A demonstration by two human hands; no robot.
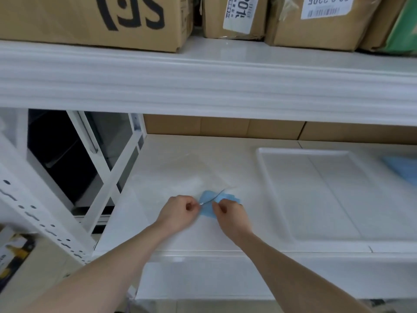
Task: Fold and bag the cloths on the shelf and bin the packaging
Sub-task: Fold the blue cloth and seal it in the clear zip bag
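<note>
On the white lower shelf (225, 154), near its front edge, a small folded light-blue cloth (208, 210) lies flat between the two hands, partly covered by a clear plastic bag (187, 175) that spreads away toward the far left and is hard to trace against the pale surface. The left hand (180, 211) has its fingers curled, pinching the bag's thin edge, which shows as a dark curved line across the cloth. The right hand (230, 213) is also curled, its fingertips pinching at the cloth's near right part; whether it holds cloth or bag film I cannot tell. To the right sits a shallow white plastic tray (270, 188), and beyond it, at the far right edge, another blue cloth (404, 168). Brown cardboard boxes (90, 21) stand on the upper shelf.
</note>
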